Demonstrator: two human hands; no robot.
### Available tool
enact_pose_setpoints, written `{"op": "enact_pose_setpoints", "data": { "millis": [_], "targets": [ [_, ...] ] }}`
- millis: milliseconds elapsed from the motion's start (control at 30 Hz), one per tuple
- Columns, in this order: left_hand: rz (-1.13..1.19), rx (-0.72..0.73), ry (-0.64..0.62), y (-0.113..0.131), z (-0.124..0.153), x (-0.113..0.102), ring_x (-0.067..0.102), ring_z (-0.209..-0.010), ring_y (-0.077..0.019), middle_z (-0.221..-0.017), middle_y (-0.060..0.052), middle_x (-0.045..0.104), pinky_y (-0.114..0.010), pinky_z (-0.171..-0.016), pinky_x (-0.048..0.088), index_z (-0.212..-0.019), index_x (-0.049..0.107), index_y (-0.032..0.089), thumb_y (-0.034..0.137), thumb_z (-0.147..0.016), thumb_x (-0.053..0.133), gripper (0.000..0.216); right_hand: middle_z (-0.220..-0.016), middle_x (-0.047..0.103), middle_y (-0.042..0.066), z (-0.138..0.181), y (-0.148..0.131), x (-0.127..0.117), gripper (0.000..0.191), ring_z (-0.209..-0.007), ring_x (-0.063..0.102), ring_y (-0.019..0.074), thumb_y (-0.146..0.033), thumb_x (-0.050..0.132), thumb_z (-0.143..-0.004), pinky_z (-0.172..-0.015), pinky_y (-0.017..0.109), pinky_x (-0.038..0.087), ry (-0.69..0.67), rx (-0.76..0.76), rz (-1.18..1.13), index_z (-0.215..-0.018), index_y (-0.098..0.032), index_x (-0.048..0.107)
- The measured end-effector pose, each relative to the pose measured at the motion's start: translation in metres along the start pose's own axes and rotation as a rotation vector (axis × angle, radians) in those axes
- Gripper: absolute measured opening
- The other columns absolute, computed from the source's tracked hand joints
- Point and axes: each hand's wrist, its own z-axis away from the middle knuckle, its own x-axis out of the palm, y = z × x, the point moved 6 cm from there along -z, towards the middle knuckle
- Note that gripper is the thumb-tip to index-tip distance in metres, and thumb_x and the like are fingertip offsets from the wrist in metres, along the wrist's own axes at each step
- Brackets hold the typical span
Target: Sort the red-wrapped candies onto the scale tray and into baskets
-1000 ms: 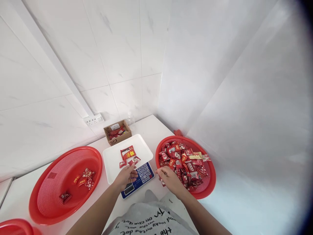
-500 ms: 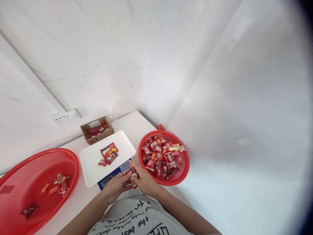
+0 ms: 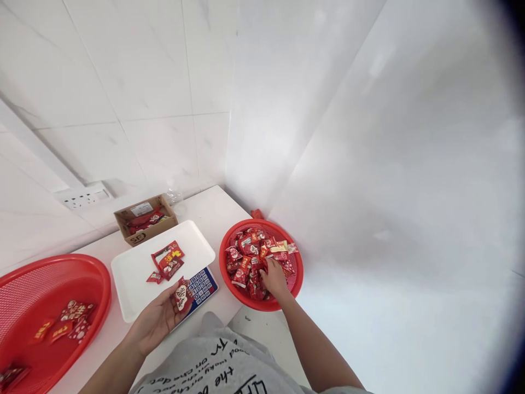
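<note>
My left hand [image 3: 162, 314] is closed on a small red snack packet [image 3: 182, 294] with white printing, just over the scale's keypad. To the right, my right hand [image 3: 274, 278] reaches into a round red basket [image 3: 299, 279]. Its fingers are bent together among many red wrapped snacks [image 3: 250, 247]; whatever lies between the fingertips is hidden. A white scale pan [image 3: 127, 273] carries a larger red packet [image 3: 168, 260] and a little red one [image 3: 155, 277]. The blue scale keypad [image 3: 203, 285] shows below the pan.
A larger red basket [image 3: 102, 273] with several red packets [image 3: 77, 314] stands at the left. Behind the pan is a brown cardboard box [image 3: 158, 227] of red packets, close to the wall socket [image 3: 82, 197]. A wall borders the table on the right.
Both hands were together around the red packet in front of the scale. My left hand has kept it and moved left; my right hand has let go and moved right into the basket.
</note>
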Motion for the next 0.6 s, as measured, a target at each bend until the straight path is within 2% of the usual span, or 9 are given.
{"op": "enact_pose_setpoints", "data": {
  "millis": [167, 333, 500, 600],
  "targets": [
    [0.014, 0.02, 0.005, -0.001, 0.002, 0.0, 0.067, -0.061, -0.0121, -0.087, -0.006, 0.07, -0.024, -0.052, 0.058, -0.101, 0.062, 0.013, 0.016, -0.09, 0.052, 0.015, -0.139, 0.047, 0.014, -0.008, -0.002, 0.013, 0.051, -0.13, 0.036, 0.0337, -0.019, 0.046, -0.087, -0.102, 0.043, 0.033, 0.004, 0.015, 0.001, -0.137, -0.013, 0.045],
    [0.004, 0.03, 0.055, -0.001, 0.004, -0.002, 0.067, -0.061, -0.0111, -0.091, -0.005, 0.07, -0.023, -0.051, 0.057, -0.103, 0.062, 0.014, 0.014, -0.089, 0.053, 0.017, -0.127, 0.057, 0.017, -0.021, -0.005, 0.015, 0.043, -0.116, 0.051, 0.0291, -0.008, 0.049, -0.08, -0.096, 0.036, 0.037, -0.028, 0.007, -0.079, -0.121, -0.013, 0.06],
    [0.018, 0.034, 0.062, -0.001, 0.007, -0.006, 0.067, -0.059, -0.0114, -0.085, -0.002, 0.069, -0.023, -0.05, 0.057, -0.103, 0.062, 0.016, 0.014, -0.088, 0.055, 0.016, -0.103, 0.068, 0.016, -0.029, 0.003, 0.009, 0.024, -0.101, 0.059, 0.0255, -0.009, 0.049, -0.079, -0.089, 0.033, 0.04, -0.044, 0.04, -0.284, -0.09, -0.012, 0.069],
    [0.021, 0.044, 0.077, 0.0, 0.008, -0.012, 0.067, -0.06, -0.0118, -0.087, -0.002, 0.069, -0.023, -0.051, 0.057, -0.105, 0.061, 0.017, 0.014, -0.087, 0.057, 0.019, -0.09, 0.069, 0.011, -0.03, 0.005, 0.003, 0.021, -0.09, 0.061, 0.0224, -0.017, 0.046, -0.081, -0.08, 0.031, 0.045, -0.037, 0.084, -0.502, -0.086, -0.015, 0.067]
  ]
}}
